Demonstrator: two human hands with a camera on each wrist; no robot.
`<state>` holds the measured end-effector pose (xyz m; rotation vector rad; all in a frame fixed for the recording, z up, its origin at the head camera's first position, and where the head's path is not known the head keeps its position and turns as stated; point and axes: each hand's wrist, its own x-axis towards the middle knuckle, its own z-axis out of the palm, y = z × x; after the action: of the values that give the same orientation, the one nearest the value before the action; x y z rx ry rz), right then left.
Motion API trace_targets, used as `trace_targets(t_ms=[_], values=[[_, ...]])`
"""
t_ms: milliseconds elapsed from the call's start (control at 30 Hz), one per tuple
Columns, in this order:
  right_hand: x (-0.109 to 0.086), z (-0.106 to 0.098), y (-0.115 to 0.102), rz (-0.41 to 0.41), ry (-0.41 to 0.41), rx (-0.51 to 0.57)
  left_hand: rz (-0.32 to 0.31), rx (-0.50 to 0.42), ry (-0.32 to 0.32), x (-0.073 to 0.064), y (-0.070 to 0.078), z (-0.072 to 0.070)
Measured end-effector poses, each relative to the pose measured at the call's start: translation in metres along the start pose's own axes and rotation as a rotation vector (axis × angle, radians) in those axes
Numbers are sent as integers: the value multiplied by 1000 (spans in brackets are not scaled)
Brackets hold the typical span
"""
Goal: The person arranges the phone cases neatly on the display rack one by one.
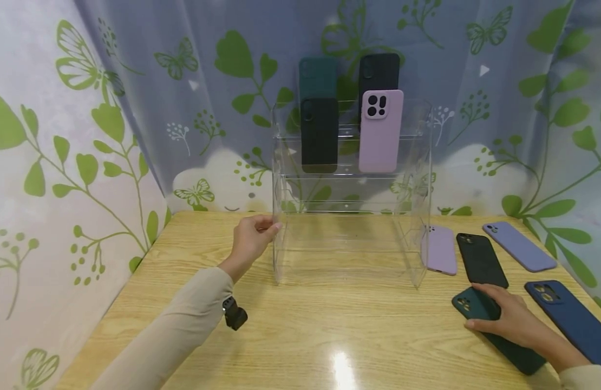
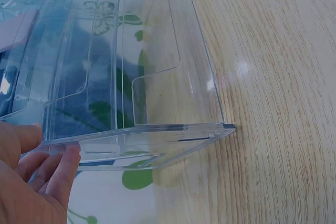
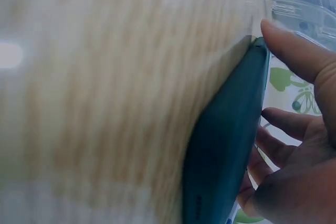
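A clear tiered display rack (image 1: 346, 250) stands on the wooden table. My left hand (image 1: 254, 236) grips the front edge of its left side panel, and in the left wrist view the thumb and fingers (image 2: 64, 174) lie on either side of that panel. At the right, my right hand (image 1: 517, 319) holds a dark green phone case (image 1: 517, 349) across its width, thumb on the near edge and fingers on the far edge. The same green case (image 3: 223, 140) appears side-on in the right wrist view. How far it is off the table I cannot tell.
On the rack's upper tiers stand a teal case (image 1: 318, 76), two black cases (image 1: 320, 130) (image 1: 378, 70) and a pink case (image 1: 380, 141). Right of the rack lie a pale pink case (image 1: 442, 249), a black case (image 1: 482, 260), a lavender case (image 1: 520, 246) and a blue case (image 1: 573, 319).
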<state>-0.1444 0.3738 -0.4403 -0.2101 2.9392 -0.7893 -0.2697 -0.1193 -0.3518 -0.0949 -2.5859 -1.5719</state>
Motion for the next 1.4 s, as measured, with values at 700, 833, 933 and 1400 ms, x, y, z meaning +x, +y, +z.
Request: trace_targets(t_ms=[700, 833, 933, 1400], values=[[13, -3, -55, -31, 69, 30, -6, 17, 1, 0, 0, -1], [16, -5, -74, -73, 108, 48, -10, 10, 0, 0, 0, -1], [17, -8, -90, -104, 132, 66, -14, 10, -3, 0, 0, -1], [33, -13, -158, -157, 173, 178, -11, -1, -6, -1, 1, -1]])
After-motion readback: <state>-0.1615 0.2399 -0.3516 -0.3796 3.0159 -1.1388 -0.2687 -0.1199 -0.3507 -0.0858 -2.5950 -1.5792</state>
